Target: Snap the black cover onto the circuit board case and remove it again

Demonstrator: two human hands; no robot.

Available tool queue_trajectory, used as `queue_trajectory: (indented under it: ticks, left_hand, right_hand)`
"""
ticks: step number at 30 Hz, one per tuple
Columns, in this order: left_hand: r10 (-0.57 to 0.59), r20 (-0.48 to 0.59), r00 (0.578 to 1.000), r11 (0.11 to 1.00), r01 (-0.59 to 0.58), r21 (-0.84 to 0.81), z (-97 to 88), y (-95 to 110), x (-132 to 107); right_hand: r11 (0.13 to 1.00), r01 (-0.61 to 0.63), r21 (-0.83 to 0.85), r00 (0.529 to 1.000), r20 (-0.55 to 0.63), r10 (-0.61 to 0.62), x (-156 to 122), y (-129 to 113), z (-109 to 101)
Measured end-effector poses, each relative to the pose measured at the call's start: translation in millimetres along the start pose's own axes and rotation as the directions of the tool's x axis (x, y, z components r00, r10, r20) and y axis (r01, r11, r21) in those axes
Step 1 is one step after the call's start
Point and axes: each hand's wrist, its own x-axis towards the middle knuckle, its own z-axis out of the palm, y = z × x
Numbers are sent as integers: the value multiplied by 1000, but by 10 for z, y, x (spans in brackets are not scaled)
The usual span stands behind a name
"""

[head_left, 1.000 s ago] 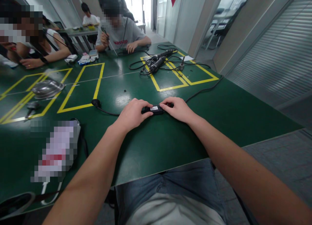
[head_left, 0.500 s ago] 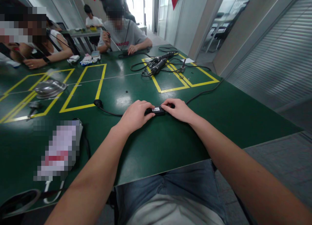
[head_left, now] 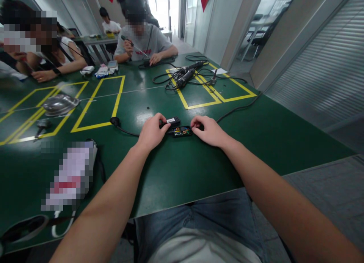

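Note:
My left hand pinches a black case cover with a white label, lifted off and tilted beside the lower case. In front of it lies the open lower case, a black shell with a circuit board and orange ring-shaped coils showing. My right hand has its fingers curled and closed at the right end of this shell. From the left side a black cord runs to a plug. Another black cable leads off from under my right hand to the table's right edge.
Two electric screwdrivers lie in tangled cords inside yellow tape frames. A metal bowl-like part and a small metal piece are at left. A blurred-out packet lies nearer. Across the table, a person holds a screwdriver.
The labelled cover has come off the case and moved left and back in my left hand. The circuit board inside is now exposed. My right hand has barely moved.

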Motion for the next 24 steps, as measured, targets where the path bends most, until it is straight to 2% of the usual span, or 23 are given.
queue_trajectory:
  ticks: [5, 6, 9, 11, 14, 24]
  left_hand:
    - [188, -20, 982, 975, -185, 122, -112, 94, -52]
    - [199, 12, 980, 970, -199, 142, -134, 118, -67]
    - [197, 200, 960, 954, -234, 186, -175, 184, -110]
    - [176, 263, 949, 950, -234, 208, -180, 216, -131]
    - [167, 266, 949, 948, -229, 221, -175, 237, -143]
    - [251, 224, 942, 960, -272, 69, -216, 184, -86]
  right_hand:
    - [999, 44, -2, 999, 18, -44, -36, -45, -18]
    - [999, 45, -7, 999, 22, -45, -40, -50, -20]
    - [997, 47, -55, 999, 8, -46, -47, -51, -18]
    - [996, 49, -77, 999, -10, -50, -46, -42, -11]
    - [996, 69, -55, 997, -25, -70, -39, -19, -3]
    - [993, 110, -46, 991, -69, -113, -64, -46, -30]
